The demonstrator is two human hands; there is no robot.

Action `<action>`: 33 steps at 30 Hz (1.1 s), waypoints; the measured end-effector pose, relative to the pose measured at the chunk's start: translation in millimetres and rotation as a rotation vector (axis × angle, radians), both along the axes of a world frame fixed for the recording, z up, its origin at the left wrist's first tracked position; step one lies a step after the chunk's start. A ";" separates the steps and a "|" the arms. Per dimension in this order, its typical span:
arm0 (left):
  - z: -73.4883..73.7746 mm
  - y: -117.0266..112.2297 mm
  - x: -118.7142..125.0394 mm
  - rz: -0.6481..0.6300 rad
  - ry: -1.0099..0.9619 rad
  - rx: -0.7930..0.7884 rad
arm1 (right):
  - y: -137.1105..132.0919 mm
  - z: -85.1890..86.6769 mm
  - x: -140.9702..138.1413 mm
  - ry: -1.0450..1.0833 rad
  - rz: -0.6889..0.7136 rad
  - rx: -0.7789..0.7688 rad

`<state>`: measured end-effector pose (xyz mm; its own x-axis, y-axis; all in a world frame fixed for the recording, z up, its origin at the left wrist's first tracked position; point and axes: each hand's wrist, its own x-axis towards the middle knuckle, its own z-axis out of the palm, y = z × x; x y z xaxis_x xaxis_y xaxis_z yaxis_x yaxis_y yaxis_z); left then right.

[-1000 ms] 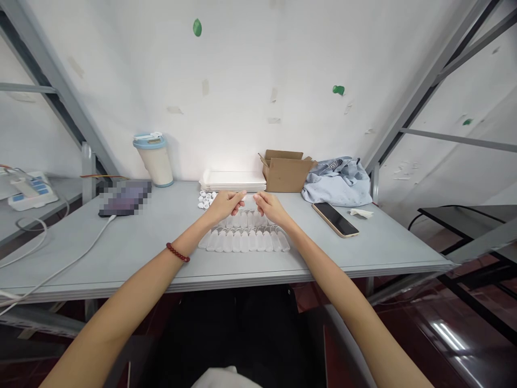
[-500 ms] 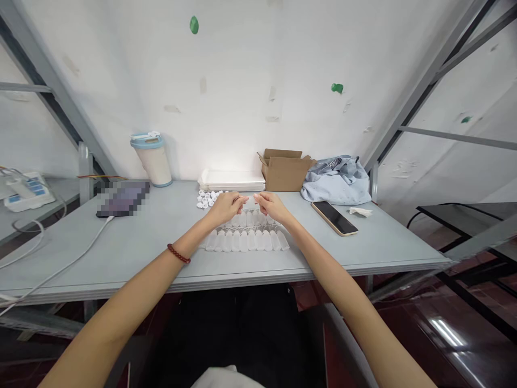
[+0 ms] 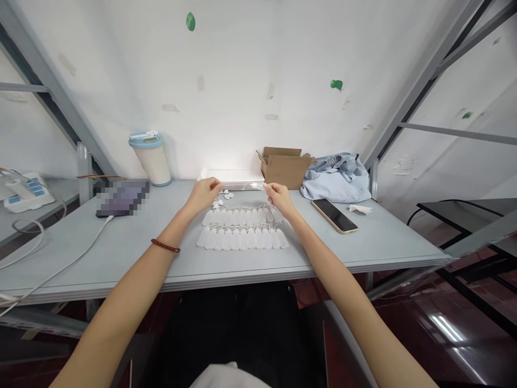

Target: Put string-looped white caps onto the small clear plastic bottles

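Over the middle of the grey surface point(image 3: 133, 253), head view: the left hand point(image 3: 205, 191) sits at the back edge of the white caps point(image 3: 221, 201), which lie scattered loose. Its grip is curled, fingertips close to the caps; cannot tell whether it holds one. A red bead bracelet point(image 3: 165, 246) is on that wrist. The right hand point(image 3: 278, 198) is raised at the right end of the far row of vials point(image 3: 242, 216). Its grip is pressed together, thumb to forefinger; what it pinches is too small to tell. The hands are apart, with the caps between them. The near row of vials point(image 3: 242, 238) lies flat just in front of the far row, clear tubes side by side.

Against the wall are white trays point(image 3: 234, 178) in a low stack, a cardboard box point(image 3: 285, 168) and a blue cloth bundle point(image 3: 337, 180). A phone point(image 3: 334, 215) lies face up right of the vials. A lidded cup point(image 3: 150, 159) stands far left.
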<state>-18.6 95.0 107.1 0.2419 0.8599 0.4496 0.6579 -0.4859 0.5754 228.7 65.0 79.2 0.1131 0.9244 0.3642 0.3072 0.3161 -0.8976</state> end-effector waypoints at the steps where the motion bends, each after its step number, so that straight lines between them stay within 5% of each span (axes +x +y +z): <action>1: -0.4 6.7 -8.7 0.061 0.037 -0.003 | 3.3 -2.2 4.8 -0.031 -0.052 0.004; 7: -12.4 28.0 -33.8 0.080 0.248 -0.047 | 16.1 -14.2 23.4 -0.147 -0.170 -0.086; 18: -34.8 24.5 -5.9 -0.152 0.385 -0.045 | 26.3 -27.7 25.5 -0.175 -0.183 -0.235; 25: -40.6 26.6 -5.0 -0.148 0.445 -0.028 | 25.3 -28.2 28.1 -0.289 -0.210 -0.188; 33: -39.5 26.7 -5.3 -0.130 0.421 -0.049 | 22.4 -21.9 25.7 -0.070 -0.146 -0.118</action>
